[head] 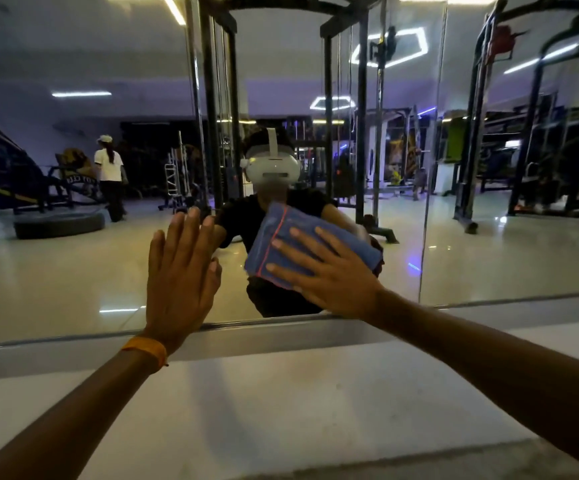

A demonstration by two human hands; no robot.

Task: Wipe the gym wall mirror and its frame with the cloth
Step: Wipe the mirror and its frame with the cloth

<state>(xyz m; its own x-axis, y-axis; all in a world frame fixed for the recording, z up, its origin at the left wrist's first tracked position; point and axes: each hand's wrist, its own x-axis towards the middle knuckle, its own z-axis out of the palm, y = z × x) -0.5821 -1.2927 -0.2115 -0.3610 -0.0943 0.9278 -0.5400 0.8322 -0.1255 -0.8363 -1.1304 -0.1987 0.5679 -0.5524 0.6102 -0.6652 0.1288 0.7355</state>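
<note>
Left hand [180, 278] spread flat, fingers wide, pressing bare glass of large wall mirror [73, 265] at frame centre. Right hand [329, 271] splayed over folded blue cloth with red stitching [281, 237], pinning it against glass. Cloth's lower right hidden under palm.

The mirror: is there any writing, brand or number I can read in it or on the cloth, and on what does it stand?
None reads clearly.
Pale letters on the dark bench pad reflected at the left: mirrored and blurred, unreadable.
Posters reflected at the back: too small to read.
Blue cloth under the right hand: a red stripe, no text.
Orange wristband: no text visible.
</note>
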